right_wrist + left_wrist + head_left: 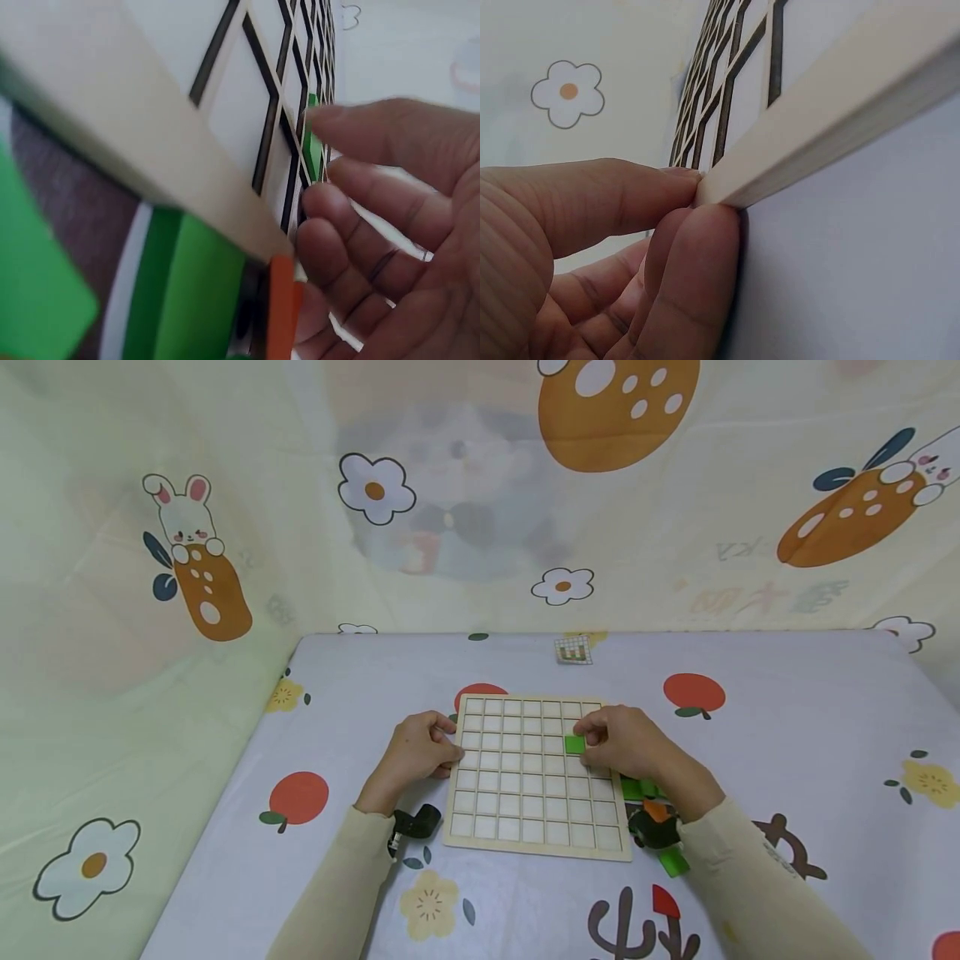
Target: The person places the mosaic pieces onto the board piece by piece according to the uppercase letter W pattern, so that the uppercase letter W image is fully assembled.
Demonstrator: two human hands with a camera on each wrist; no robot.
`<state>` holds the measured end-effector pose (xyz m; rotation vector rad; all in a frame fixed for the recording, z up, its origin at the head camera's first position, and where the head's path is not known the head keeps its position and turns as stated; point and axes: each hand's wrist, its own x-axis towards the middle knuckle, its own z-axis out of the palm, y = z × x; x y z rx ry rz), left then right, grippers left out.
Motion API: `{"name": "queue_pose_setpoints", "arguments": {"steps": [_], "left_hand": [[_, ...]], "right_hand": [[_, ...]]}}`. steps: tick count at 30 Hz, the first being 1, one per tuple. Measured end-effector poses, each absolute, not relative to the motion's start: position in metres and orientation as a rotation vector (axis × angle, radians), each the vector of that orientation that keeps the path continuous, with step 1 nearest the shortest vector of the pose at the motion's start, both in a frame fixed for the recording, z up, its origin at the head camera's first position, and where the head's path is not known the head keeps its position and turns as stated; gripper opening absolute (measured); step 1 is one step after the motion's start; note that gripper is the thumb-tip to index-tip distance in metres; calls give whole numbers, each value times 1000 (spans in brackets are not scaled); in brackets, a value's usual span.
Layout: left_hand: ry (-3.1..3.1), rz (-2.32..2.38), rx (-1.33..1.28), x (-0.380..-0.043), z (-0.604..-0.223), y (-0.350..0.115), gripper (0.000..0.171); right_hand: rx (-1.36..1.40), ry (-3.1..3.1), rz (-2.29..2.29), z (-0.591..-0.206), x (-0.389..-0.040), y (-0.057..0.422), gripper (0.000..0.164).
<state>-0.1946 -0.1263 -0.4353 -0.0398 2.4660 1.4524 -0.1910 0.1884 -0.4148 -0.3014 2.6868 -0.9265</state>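
A square wooden grid board (491,842) with pale cells lies on the table. My left hand (417,748) pinches its left edge; in the left wrist view the thumb is on the frame (780,142) and a bent finger is against its underside. At the right side of the grid, my right hand (628,742) has thumb and fingertips at a green square tile (574,745). In the right wrist view this tile (311,146) is at a cell, with a fingertip touching it. Whether it lies flat there cannot be told.
More green tiles (673,862) and an orange piece (655,811) lie right of the board, partly hidden by the right wrist and its black camera. A small card (573,650) with a grid picture lies at the table's back. Printed cloth (465,535) hangs behind.
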Motion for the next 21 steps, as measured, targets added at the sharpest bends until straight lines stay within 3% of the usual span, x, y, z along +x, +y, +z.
{"name": "queue_pose_setpoints", "arguments": {"steps": [7,21], "left_hand": [[2460,1451,-48,-195,-436,-126,30],[2447,1454,-65,-196,-437,-126,31]], "right_hand": [[-297,2720,-1004,-415,-183,198,46],[-222,2773,-983,-414,-163,225,48]]}}
